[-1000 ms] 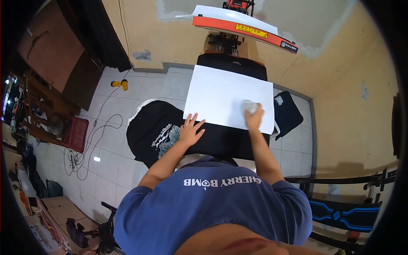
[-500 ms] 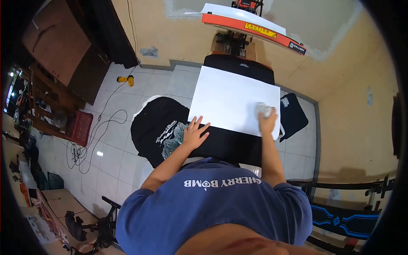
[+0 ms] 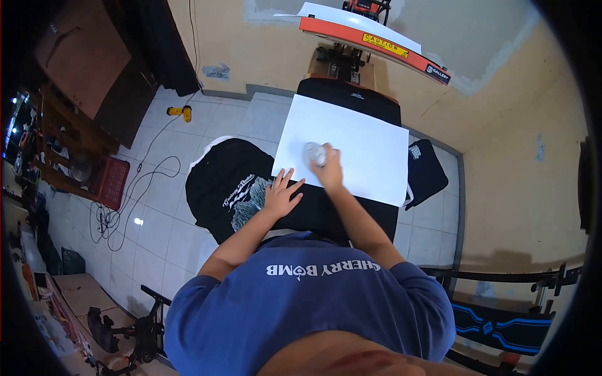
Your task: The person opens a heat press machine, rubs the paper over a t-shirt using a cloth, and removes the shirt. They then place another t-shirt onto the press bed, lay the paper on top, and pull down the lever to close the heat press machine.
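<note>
A large white sheet point(image 3: 364, 144) lies over a black garment point(image 3: 351, 210) on the press's lower platen. My left hand point(image 3: 283, 195) rests flat with fingers spread at the sheet's near left corner, fingertips on its edge. My right hand point(image 3: 329, 169) is closed around a whitish-grey wad point(image 3: 315, 154), pressed on the left part of the sheet. The wad looks like crumpled cloth, but motion blurs it. Beyond the sheet, the heat press's red upper plate point(image 3: 376, 47) is raised, with a yellow caution label on it.
To the left, a black printed shirt point(image 3: 229, 188) is spread out. A folded black garment point(image 3: 427, 172) lies at the right. Cables point(image 3: 132, 207), a yellow tool-like object point(image 3: 180, 113) and a red crate point(image 3: 110, 185) are on the tiled floor. A black-and-blue bench point(image 3: 501, 326) stands behind right.
My right hand has slid the wad leftward across the sheet, from its right side to its left part. My left hand has stayed at the corner. The view has shifted slightly.
</note>
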Demonstrator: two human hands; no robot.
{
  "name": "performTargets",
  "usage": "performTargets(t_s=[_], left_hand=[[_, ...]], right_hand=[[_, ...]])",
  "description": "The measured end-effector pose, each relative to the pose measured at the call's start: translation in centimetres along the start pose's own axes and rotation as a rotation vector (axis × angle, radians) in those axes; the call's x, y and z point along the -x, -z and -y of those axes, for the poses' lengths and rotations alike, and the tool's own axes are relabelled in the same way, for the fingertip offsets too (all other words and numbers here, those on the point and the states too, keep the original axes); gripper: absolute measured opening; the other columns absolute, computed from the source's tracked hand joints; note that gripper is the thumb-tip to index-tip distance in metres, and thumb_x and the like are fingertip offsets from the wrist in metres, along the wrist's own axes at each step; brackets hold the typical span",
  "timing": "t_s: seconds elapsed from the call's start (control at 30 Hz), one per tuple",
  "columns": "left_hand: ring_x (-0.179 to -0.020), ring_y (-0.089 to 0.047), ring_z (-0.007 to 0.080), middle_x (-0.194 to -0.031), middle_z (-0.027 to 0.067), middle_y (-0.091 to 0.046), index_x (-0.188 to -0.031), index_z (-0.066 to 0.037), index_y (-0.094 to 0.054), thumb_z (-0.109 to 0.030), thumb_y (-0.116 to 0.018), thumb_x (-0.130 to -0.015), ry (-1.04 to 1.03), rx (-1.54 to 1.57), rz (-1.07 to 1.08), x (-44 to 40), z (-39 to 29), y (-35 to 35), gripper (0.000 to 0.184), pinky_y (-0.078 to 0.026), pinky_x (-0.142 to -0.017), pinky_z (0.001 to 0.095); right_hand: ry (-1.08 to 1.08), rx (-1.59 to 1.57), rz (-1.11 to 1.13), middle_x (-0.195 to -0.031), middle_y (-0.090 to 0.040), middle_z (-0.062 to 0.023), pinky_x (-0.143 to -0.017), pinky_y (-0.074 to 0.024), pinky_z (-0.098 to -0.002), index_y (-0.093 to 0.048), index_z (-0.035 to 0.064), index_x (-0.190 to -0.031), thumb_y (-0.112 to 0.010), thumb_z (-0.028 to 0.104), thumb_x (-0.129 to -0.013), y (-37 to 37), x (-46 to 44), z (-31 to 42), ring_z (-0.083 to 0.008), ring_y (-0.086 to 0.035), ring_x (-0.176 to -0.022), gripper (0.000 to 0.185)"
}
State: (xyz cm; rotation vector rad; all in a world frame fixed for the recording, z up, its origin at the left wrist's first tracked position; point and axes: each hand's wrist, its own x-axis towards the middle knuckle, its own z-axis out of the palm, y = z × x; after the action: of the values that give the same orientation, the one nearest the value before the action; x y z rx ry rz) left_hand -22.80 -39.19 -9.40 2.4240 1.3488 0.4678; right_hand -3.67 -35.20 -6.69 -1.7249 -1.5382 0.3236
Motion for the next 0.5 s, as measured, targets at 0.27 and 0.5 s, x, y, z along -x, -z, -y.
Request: performTargets(t_s=[0.27,0.5], left_hand=[[-0.139,-0.020,0.0318,-0.149,0.0084,-0.027,-0.131,-0.034,-0.051,-0.041,-0.056,-0.086,-0.033,-0.015,-0.013,0.0,0.0,0.0,0.046,-0.036,-0.094,0.0608],[-0.139,-0.020,0.0324,-0.149,0.0083,-0.028,-0.131,-0.034,-0.051,-0.040,-0.056,-0.086,-0.015,-0.010,-0.011,-0.1,-0.2,0.2,0.045,-0.037,-0.094,0.0575]], right_hand=[[-0.128,0.169,-0.130,-0.116,-0.050,-0.0158,-0.079,-0.0505,-0.0451,-0.041,0.0156,-0.129,-0.074,0.031,-0.071,5.4,2.4,-5.4,-0.0363,-0.057,-0.101,0.068],[-0.520,0.289,-0.322,-0.116,-0.049,-0.0218,-0.087,-0.0463,-0.0448,-0.038,0.0077,-0.130,-0.073,0.023,-0.071,14.7,3.7,-10.3,-0.0396,-0.055,-0.101,0.071]])
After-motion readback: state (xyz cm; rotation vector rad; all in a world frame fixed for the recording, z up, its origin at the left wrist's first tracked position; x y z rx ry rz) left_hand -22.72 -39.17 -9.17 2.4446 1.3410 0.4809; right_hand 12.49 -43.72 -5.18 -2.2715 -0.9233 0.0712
